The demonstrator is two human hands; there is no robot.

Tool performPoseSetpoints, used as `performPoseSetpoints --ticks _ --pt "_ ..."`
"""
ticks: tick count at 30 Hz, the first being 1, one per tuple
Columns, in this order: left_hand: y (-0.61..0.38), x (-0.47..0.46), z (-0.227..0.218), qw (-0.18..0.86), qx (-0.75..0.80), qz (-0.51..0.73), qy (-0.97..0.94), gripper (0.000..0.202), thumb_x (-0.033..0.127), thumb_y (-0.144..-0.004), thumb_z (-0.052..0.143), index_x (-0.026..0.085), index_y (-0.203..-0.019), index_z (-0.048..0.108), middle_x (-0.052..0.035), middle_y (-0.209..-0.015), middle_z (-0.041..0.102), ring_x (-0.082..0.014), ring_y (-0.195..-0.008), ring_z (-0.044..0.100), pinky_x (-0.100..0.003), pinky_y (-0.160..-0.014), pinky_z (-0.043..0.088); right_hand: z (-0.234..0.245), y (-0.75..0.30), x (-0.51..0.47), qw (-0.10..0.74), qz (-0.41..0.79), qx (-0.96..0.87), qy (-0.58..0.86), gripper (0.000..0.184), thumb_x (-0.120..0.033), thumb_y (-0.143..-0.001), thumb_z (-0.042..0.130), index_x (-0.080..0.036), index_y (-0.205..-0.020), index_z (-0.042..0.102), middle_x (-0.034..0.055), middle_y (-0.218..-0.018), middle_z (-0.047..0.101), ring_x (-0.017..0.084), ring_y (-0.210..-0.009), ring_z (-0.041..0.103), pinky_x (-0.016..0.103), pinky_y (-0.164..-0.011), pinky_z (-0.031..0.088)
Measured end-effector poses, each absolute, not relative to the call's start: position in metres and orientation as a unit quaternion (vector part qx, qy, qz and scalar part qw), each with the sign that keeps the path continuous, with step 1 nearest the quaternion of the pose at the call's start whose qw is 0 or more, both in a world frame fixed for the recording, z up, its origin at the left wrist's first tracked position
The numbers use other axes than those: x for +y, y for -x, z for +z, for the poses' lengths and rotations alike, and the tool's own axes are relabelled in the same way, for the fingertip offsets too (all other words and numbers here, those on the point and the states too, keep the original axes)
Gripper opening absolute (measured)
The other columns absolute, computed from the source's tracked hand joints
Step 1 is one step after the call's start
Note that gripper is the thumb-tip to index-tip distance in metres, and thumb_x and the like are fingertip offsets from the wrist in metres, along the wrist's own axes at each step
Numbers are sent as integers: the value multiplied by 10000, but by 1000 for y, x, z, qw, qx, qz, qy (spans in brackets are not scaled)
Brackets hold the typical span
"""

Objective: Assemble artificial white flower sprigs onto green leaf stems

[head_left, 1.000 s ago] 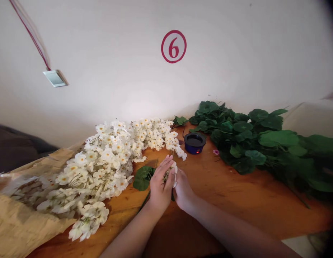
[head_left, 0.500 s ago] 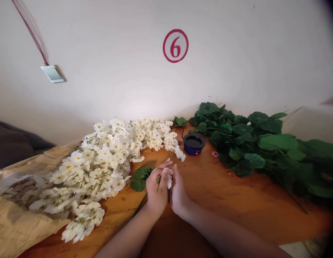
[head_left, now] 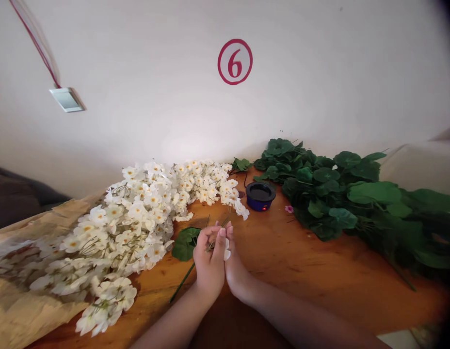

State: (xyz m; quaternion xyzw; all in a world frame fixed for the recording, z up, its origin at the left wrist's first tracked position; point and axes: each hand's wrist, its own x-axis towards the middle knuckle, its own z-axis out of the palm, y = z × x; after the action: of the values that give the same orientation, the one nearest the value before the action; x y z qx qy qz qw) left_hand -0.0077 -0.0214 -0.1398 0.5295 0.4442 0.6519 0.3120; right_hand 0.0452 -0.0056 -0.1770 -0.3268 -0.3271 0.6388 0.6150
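Observation:
My left hand (head_left: 208, 259) and my right hand (head_left: 235, 269) are pressed close together over the wooden table (head_left: 305, 261), fingers curled around a small sprig of white artificial flowers (head_left: 227, 252) with thin stems. A green leaf on a stem (head_left: 184, 244) lies just left of my left hand. A large heap of white flower sprays (head_left: 145, 218) lies to the left on brown paper.
A small dark blue round pot (head_left: 260, 196) with a red light stands behind my hands. A pile of green leafy branches (head_left: 341, 194) fills the right side. Brown wrapping paper (head_left: 24, 300) covers the left. A tiny pink blossom (head_left: 289, 209) lies near the pot. The wall bears a red circled 6 (head_left: 234, 62).
Both hands drew slightly toward me and leftward, and my left fingers curled tighter around the sprig. The view shifted a little.

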Motion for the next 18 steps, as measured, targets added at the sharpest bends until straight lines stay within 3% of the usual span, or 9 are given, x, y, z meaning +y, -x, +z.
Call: performPoseSetpoints --ticks 3,7,14,18 --pt "7 -19 -139 326 439 643 -536 191 351 -899 577 198 -968 668 -62 -1017 741 -213 -964 702 -363 -879 556 -166 -46 -8 631 623 -320 334 569 -708 -791 533 -275 -1141 651 55 -1221 650 222 -1288 484 384 -1099 367" --pt "6 -15 -141 337 429 614 -570 228 338 -912 554 215 -974 736 -65 -1077 736 -246 -1135 634 -478 -1108 382 -159 -50 -12 631 604 -338 350 496 -677 -821 525 -267 -1045 693 67 -1002 710 259 -1095 609 410 -988 461" --pt "6 -13 -141 381 407 602 -571 266 329 -921 538 228 -1077 730 -82 -1212 678 -253 -1163 617 -460 -1050 454 -150 -54 -12 644 590 -334 354 454 -682 -805 539 -250 -823 680 53 -797 686 244 -859 647 385 -791 519" --pt "8 -6 -143 354 402 596 -599 290 325 -929 525 230 -1133 707 -74 -1210 680 -240 -1129 638 -442 -1032 471 -148 -56 -9 652 596 -303 357 434 -655 -819 545 -247 -903 666 48 -905 688 248 -1025 611 374 -880 492"
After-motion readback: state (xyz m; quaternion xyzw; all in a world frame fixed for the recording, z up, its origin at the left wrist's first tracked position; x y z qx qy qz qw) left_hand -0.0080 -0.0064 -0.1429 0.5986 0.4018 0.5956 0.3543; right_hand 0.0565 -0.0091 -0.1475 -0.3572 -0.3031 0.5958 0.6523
